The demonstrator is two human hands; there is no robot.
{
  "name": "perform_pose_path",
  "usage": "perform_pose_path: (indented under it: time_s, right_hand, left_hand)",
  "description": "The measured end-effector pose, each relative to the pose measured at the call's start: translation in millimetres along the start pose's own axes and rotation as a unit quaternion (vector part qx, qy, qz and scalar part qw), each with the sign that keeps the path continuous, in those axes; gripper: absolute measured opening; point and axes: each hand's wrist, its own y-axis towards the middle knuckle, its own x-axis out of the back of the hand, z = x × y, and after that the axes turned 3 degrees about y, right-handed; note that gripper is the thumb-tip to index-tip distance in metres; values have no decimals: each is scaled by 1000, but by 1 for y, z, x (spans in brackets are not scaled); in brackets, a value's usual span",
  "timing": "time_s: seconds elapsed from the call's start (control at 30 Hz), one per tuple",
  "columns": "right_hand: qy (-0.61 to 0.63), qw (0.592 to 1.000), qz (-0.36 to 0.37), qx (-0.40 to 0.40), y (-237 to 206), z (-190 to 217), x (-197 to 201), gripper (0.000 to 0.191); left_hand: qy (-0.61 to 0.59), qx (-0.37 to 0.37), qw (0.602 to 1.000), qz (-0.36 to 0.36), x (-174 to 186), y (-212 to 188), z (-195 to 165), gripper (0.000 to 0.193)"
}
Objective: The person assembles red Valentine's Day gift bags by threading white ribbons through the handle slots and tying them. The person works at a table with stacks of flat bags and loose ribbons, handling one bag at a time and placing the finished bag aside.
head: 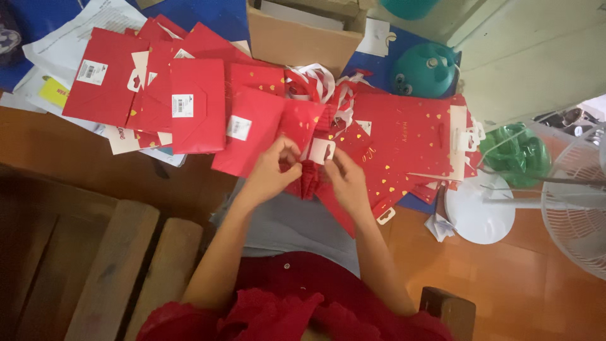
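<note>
My left hand (273,169) and my right hand (346,180) meet over my lap, both pinching a folded red paper decoration (309,180) with a white hang tab (320,150). The honeycomb-like red part hangs between my hands. To the left lies a pile of red envelopes (183,95) with white barcode stickers. To the right lies a fanned stack of red cards with gold hearts (410,142) and white hang tabs. Red-and-white paper pieces (319,79) sit just beyond my hands.
A cardboard box (297,35) stands at the top centre. A teal plastic lid (424,69) lies behind the cards. A white standing fan (577,202) and its round base (480,211) are at the right, with green plastic (521,155). Wooden furniture slats (113,265) are at the lower left.
</note>
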Motion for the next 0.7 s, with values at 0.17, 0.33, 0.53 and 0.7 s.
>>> perform_pose_path:
  time_s: [0.17, 0.33, 0.53, 0.7]
  right_hand:
    - [57, 998, -2, -11, 8, -4, 8, 36]
    - [99, 995, -13, 19, 2, 3, 8, 42]
    - [-13, 994, 20, 108, -4, 13, 11, 48]
    - [-349, 868, -70, 346, 1, 26, 10, 52]
  left_hand:
    - [7, -10, 1000, -10, -2, 0, -1, 23]
    - [2, -16, 1000, -9, -4, -1, -4, 23]
    - [-16, -52, 998, -10, 1, -2, -18, 22]
    - [59, -12, 998, 30, 6, -9, -41, 24]
